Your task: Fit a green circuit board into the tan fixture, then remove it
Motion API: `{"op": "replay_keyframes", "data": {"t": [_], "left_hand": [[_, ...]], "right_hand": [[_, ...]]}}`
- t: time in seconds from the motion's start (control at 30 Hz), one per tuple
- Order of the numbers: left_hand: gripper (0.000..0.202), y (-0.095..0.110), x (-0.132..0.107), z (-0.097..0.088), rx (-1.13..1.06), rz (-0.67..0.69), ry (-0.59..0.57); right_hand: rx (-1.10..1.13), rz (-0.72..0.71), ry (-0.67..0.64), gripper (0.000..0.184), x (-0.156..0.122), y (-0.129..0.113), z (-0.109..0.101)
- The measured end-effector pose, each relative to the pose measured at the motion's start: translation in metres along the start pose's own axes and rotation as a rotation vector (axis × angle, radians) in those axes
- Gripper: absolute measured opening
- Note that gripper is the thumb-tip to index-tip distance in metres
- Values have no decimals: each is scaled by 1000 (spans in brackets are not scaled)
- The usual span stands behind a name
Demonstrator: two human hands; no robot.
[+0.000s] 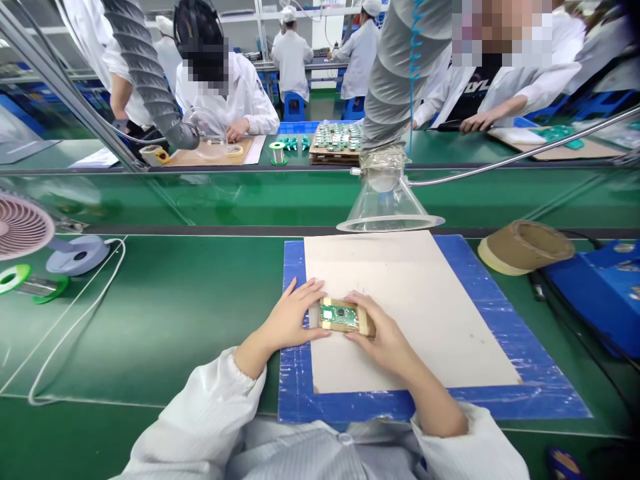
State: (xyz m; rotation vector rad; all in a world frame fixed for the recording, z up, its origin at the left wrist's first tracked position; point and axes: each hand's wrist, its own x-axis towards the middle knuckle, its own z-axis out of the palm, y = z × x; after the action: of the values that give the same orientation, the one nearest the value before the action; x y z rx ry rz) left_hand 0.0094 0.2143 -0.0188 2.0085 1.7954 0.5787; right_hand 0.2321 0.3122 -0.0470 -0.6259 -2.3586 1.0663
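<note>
Head view: green table (175, 300); blue mat (540, 377) on it; pale sheet (425, 327) on mat. Right hand (387, 337): fingers gripping holder's (370, 326) right end. Left hand (290, 317): fingers curved about left end, grip unclear. Board (342, 314) in holder, over sheet's left part. Risk: uneven pressure could tilt holder, shifting board.

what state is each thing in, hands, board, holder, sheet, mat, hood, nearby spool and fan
left hand: curved around the holder's left end
right hand: gripping the holder's right end
circuit board: chip side up
tan holder: under the board
pale sheet: flat
blue mat: under the sheet
clear hood: hanging, mouth downward
spool: on its side
fan: spinning unclear
</note>
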Motion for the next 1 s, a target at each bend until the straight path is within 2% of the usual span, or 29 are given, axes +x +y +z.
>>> {"op": "replay_keyframes", "data": {"t": [1.0], "left_hand": [[71,-2,0,2,-21,1,11]], "right_hand": [[-35,1,9,48,0,0,-3]]}}
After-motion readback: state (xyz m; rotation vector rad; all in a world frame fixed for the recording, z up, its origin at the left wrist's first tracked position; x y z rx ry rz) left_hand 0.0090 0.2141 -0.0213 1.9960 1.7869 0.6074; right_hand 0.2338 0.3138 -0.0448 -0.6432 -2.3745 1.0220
